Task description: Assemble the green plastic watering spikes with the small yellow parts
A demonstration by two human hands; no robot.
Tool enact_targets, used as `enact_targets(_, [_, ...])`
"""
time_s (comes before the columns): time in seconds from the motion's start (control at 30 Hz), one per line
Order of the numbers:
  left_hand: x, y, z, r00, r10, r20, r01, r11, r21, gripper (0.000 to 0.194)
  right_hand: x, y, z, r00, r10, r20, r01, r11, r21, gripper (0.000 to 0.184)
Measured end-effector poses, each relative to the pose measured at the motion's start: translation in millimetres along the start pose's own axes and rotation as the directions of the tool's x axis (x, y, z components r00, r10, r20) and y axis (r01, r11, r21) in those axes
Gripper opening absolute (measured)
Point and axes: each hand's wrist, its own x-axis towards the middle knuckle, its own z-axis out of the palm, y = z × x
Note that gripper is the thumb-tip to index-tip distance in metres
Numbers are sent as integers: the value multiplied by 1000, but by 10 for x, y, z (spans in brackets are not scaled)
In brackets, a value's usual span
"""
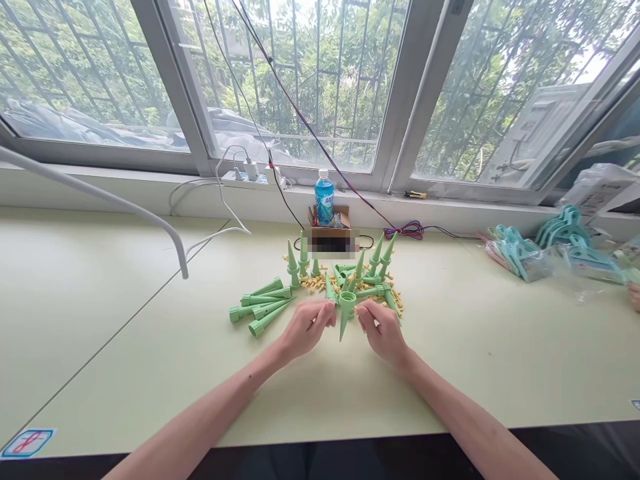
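A hollow green watering spike [346, 315] hangs point down between my hands, its open ringed end facing up. My left hand [311, 325] is closed in a pinch at the spike's left side. On the other side my right hand [384, 328] pinches what looks like a small yellow peg [356, 311] against the spike's wall; the fingers mostly hide it. Just beyond my hands, several green spikes stand point up, and one upright spike [293, 265] is at the left. Loose yellow pegs [314, 284] lie scattered among them. More spikes [265, 308] lie in a pile left of my left hand.
A small cardboard box [343, 217] with a blue-liquid bottle [325, 200] stands at the wall. Coiled red-and-blue wire [403, 230] lies behind. Bagged turquoise hangers [520, 252] are at the right. A white tube [125, 191] crosses the left side. Part of another person's hand [634, 295] shows far right.
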Motion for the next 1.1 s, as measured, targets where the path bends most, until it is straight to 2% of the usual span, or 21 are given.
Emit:
enact_targets(0.1, [-2, 0, 21, 979, -160, 129, 177, 975, -134, 76, 10, -23, -2, 1000, -13, -9, 12, 1000, -4, 34])
enact_targets(0.23, [-27, -31, 54, 908, -298, 295, 375, 893, -250, 82, 22, -51, -6, 998, -59, -4, 59, 998, -15, 31])
enact_targets(0.47, [-15, 34, 39, 827, -415, 380, 534, 791, -299, 89, 13, -31, -17, 995, -71, 71, 74, 997, -36, 31])
enact_targets(0.7, [-16, 19, -2, 808, -375, 455, 536, 789, -301, 83, 1, -21, -19, 995, -19, 103, 18, 1000, 7, 35])
enact_targets(0.8, [-29, 17, -15, 814, -344, 468, 516, 798, -311, 80, 7, -49, -36, 993, 3, 114, -5, 1000, 12, 36])
enact_targets(0.93, [-39, 1, -31, 852, -304, 425, 444, 850, -283, 72, -1, -60, -52, 988, 28, 149, -31, 999, 15, 34])
enact_targets(1.1, [-31, -9, -52, 926, -206, 317, 264, 952, -153, 50, -24, 21, -25, 988, 1, 154, -2, 1000, 4, 34])
